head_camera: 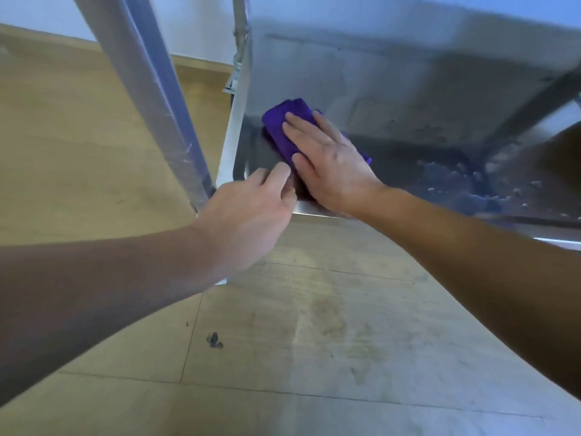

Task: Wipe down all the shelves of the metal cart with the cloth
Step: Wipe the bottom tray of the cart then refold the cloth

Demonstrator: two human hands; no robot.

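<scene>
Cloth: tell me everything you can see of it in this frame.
The cloth is deep purple, soft-looking and folded into a thick oblong pad. It lies flat on the metal shelf, near the front left corner and close to the side rim. The right hand presses on it with straight fingers and covers its near half; the far end and a small corner show. The left hand holds the shelf's corner rim beside it; whether it touches the cloth cannot be told.

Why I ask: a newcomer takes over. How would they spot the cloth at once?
Find the shiny metal cart's low shelf above the wooden floor. Near its front left corner, the right hand presses flat on a folded purple cloth, the only coloured thing on grey steel.
</scene>
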